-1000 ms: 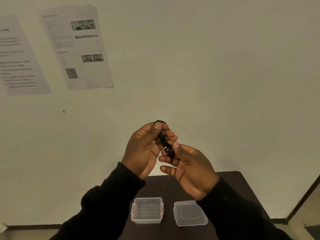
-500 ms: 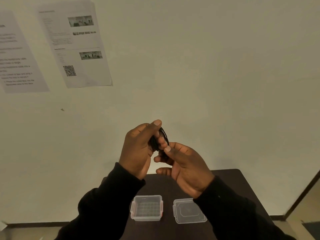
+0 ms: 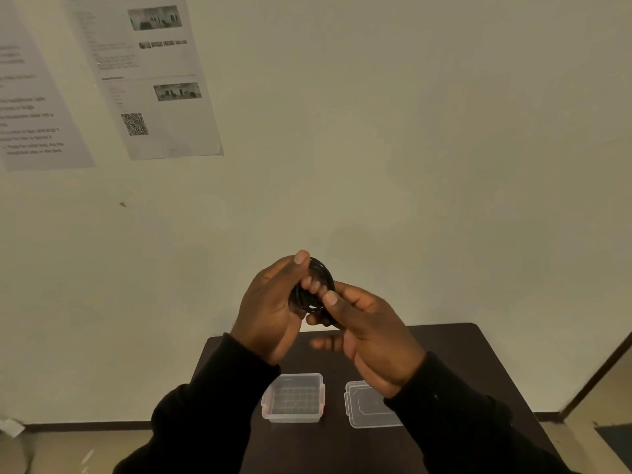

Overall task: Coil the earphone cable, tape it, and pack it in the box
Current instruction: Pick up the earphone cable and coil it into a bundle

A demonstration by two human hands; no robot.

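**Inspector:** Any writing or labels?

**Assistant:** Two printed sheets hang on the wall. The nearer sheet [image 3: 147, 77] carries two small photographs, a strip of smaller pictures and a square scan code; its text is too blurred to read. The sheet at the left edge [image 3: 32, 107] has lines of larger print, also too blurred to read reliably. No brand shows on the box or lid.

**Inspector:** The cable?

**Assistant:** The black earphone cable [image 3: 316, 285] is wound into a flat round coil, held in the air above the far edge of the table [image 3: 478, 364], between both hands. As a ring it has no clear long axis; its flat face is turned toward the camera, tilted a little to the right. The earbuds and plug cannot be made out.

**Inspector:** The hands?

**Assistant:** The left hand [image 3: 270, 313] grips the coil, thumb up over its top left rim and fingertips curled through the middle. The right hand [image 3: 372, 336] pinches the lower right of the coil under its thumb; its lower fingers stick out loosely beneath. Both arms are in dark sleeves.

**Inspector:** The table?

**Assistant:** The clear plastic box [image 3: 293, 398], open and upright with red clips on its sides, stands near the middle. Its clear lid [image 3: 366, 405] lies flat just beside it on the right, apart from it, partly hidden by the right sleeve.
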